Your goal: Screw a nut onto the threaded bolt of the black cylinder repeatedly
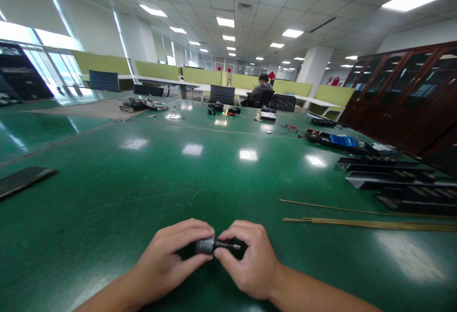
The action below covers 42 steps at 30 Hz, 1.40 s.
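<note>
A small grey cylinder, with a dark ribbed shaft ending in a bright metal tip, lies level between my two hands above the green tabletop. My left hand is closed round the cylinder's body, thumb below and fingers above. On the other side, my right hand pinches the part with thumb and forefinger where the shaft meets the body. The shaft points right, under the curve of my right fingers. Whether the shaft is threaded or carries a spring is too small to tell.
Thin brass-coloured rods lie to the right, with black metal channels beyond. A flat dark object lies at the left. Electronic parts are scattered along the far edge. A person sits at desks behind the table.
</note>
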Each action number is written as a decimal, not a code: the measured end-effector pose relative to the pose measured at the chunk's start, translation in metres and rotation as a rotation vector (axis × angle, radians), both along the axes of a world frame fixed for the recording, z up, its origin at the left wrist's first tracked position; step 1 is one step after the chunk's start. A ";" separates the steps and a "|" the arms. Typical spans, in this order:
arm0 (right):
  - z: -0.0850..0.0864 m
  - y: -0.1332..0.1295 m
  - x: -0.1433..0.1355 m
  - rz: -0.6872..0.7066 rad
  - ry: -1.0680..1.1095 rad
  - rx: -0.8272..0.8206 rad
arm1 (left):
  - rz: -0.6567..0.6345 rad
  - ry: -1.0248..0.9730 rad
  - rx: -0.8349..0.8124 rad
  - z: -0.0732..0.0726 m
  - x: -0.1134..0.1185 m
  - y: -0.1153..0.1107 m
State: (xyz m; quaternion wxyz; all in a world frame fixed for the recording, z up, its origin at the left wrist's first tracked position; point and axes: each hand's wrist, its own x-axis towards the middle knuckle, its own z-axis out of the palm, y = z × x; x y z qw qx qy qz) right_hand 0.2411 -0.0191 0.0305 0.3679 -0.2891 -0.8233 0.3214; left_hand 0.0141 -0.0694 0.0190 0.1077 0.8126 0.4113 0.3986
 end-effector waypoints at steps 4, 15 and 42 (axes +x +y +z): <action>-0.001 0.001 0.000 0.009 0.003 -0.016 | 0.015 0.035 0.080 -0.002 -0.001 0.000; 0.002 0.001 0.001 -0.002 0.020 -0.019 | 0.017 0.044 0.163 -0.002 -0.003 0.000; 0.001 0.000 0.001 -0.028 0.048 -0.040 | 0.050 0.050 0.185 0.000 -0.007 0.000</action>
